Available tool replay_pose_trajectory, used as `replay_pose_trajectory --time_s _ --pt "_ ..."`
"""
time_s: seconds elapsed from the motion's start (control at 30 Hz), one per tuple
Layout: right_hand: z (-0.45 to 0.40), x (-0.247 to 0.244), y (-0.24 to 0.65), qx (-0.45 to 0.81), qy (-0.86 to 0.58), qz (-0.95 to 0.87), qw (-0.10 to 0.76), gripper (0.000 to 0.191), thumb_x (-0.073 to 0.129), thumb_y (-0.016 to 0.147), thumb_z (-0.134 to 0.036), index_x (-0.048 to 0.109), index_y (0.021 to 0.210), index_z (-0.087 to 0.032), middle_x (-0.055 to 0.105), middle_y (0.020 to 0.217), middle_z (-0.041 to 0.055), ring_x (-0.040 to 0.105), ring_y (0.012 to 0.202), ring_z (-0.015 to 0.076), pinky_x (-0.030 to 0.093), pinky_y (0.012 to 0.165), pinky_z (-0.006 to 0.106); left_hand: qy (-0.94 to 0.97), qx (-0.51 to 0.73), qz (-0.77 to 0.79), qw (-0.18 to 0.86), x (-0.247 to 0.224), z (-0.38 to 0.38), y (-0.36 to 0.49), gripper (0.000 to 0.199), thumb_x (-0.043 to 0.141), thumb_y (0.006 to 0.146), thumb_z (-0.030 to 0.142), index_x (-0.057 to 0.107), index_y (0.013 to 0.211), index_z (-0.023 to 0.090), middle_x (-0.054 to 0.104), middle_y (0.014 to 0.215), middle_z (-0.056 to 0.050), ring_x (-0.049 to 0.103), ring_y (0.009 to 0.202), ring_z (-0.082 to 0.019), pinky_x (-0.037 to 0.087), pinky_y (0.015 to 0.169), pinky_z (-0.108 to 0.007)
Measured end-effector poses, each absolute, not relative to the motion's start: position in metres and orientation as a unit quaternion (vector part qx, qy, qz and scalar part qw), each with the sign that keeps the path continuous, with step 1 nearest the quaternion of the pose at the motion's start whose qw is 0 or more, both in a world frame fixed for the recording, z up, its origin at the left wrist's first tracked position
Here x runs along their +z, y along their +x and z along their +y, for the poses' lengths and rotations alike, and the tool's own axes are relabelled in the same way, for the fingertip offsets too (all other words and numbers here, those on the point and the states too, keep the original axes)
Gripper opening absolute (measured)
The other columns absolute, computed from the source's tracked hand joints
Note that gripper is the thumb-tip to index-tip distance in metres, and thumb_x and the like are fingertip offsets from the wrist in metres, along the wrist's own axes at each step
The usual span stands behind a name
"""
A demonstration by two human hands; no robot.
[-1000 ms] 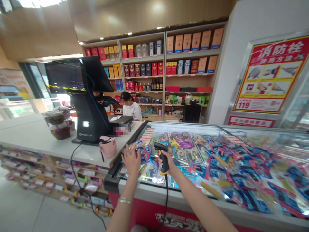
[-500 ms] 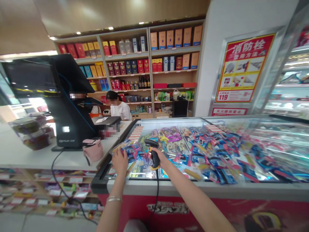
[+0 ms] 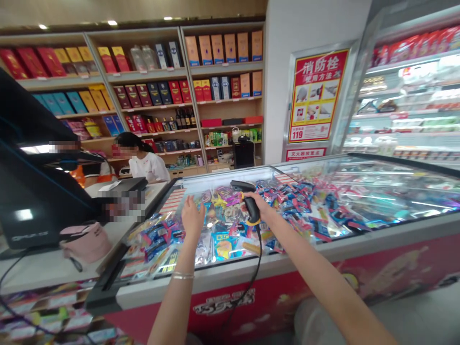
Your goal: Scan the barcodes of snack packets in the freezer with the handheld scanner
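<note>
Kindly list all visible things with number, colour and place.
Glass-topped chest freezer: one, red and grey, in front.
Plastic-wrapped packets: many, mostly blue and red, across the freezer.
Handheld barcode scanner: one, black and yellow, above the packets.
Flat counter: one, whitish, left.
Cylindrical container: one, pink, on the counter.
Boxy sales terminal: one, black, on the counter.
Wooden shelving: several bays, light brown, behind.
Upright boxes: many, red, orange, blue, yellow, on the shelving.
Framed poster: one, red and yellow, beside the shelving.
Lit display shelves: several, white, far right.
Other person: at least one, white top, behind the counter.
Left hand: one, bare, above the packets.
Right hand: one, bare, holding the scanner.
</note>
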State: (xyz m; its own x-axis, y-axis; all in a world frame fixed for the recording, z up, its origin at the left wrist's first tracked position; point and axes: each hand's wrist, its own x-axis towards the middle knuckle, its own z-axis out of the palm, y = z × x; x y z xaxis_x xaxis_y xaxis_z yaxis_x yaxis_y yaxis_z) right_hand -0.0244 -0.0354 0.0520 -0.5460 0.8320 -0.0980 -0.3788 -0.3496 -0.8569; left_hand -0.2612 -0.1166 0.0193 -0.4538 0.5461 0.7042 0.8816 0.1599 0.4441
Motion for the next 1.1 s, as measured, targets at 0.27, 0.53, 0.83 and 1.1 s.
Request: replay_pose_trajectory --time_s 0.27,0.53,0.83,1.1 --pt "0.018 0.066 0.061 0.734 -0.291 -0.426 0.441 0.01 0.055 0.08 -0.019 0.061 0.074 -0.013 0.066 0.058 0.0061 0.061 0.047 0.0138 0.054 0.048 0.023 -0.651 -0.386 -0.649 0.075 0.019 -0.027 -0.16 0.045 0.047 0.084 0.02 0.044 0.129 0.016 0.055 0.125 -0.017 0.057 0.113 -0.028 0.046 0.092 -0.041" --pt "0.062 0.044 0.091 0.686 -0.367 -0.454 0.434 0.013 0.064 0.077 -0.021 0.061 0.066 -0.015 0.065 0.053 0.0038 0.053 0.037 0.01 0.046 0.036 0.018 -0.662 -0.288 -0.691 -0.032 -0.011 0.008 -0.111 0.051 0.047 0.086 0.016 0.04 0.136 0.02 0.051 0.136 -0.015 0.052 0.122 -0.025 0.041 0.098 -0.036" --pt "0.064 0.026 0.091 0.664 -0.382 -0.498 0.408 0.011 0.067 0.074 -0.021 0.064 0.069 -0.011 0.068 0.056 0.0064 0.055 0.038 0.01 0.046 0.036 0.017 -0.723 -0.252 -0.636 -0.101 -0.03 0.02 -0.115 0.048 0.049 0.082 0.016 0.054 0.13 0.022 0.056 0.135 -0.008 0.05 0.124 -0.022 0.036 0.106 -0.033" --pt "0.062 0.026 0.091 0.652 -0.404 -0.502 0.4 0.011 0.067 0.073 -0.021 0.064 0.07 -0.011 0.069 0.058 0.0073 0.057 0.039 0.0108 0.047 0.036 0.017 -0.717 -0.217 -0.656 -0.093 -0.029 0.018 -0.113 0.068 0.056 0.07 0.008 0.049 0.136 0.019 0.057 0.129 -0.012 0.048 0.122 -0.027 0.036 0.105 -0.038"
